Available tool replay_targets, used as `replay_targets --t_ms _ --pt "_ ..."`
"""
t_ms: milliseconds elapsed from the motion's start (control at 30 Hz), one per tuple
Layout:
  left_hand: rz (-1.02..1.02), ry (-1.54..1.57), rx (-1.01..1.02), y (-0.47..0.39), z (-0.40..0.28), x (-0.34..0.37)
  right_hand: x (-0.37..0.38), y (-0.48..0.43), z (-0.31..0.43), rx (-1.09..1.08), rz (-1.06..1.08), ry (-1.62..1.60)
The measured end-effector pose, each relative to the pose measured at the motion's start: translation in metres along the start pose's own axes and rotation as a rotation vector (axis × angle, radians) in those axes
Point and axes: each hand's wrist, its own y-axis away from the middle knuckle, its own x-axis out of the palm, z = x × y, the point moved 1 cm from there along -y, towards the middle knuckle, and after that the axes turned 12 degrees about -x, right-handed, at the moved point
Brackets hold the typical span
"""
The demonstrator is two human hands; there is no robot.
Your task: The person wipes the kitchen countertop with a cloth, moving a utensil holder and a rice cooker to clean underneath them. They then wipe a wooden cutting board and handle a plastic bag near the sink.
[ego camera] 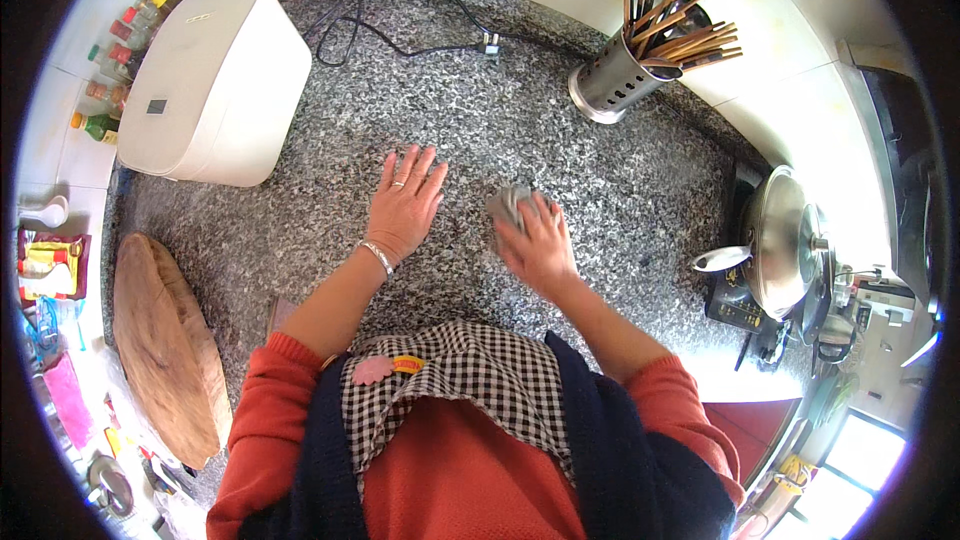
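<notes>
My left hand [406,199] lies palm down over the speckled granite countertop [360,127], fingers spread, with a ring on one finger and a bracelet at the wrist. Nothing shows in it. To its right, my right hand [541,246] presses a crumpled grey cloth [510,204] against the stone. Part of the cloth is hidden beneath the fingers, and its bunched end sticks out on the left side of the hand.
A white lidded appliance [217,82] stands at the far left, a thick wooden chopping board [169,345] below it. Along the back wall lie a black cord with a plug [489,44] and a perforated metal holder [616,82] of chopsticks. A lidded metal pan [776,240] sits at right.
</notes>
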Motion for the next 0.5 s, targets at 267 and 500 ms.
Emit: replay_targets --t_ms 267,500 --pt "0.102 0.058 -0.026 -0.003 0.001 0.002 0.016 -0.122 -0.108 0.247 -0.283 0.141" --pt "0.075 0.017 -0.013 -0.002 0.002 0.006 0.009 0.006 -0.035 0.182 -0.182 0.103"
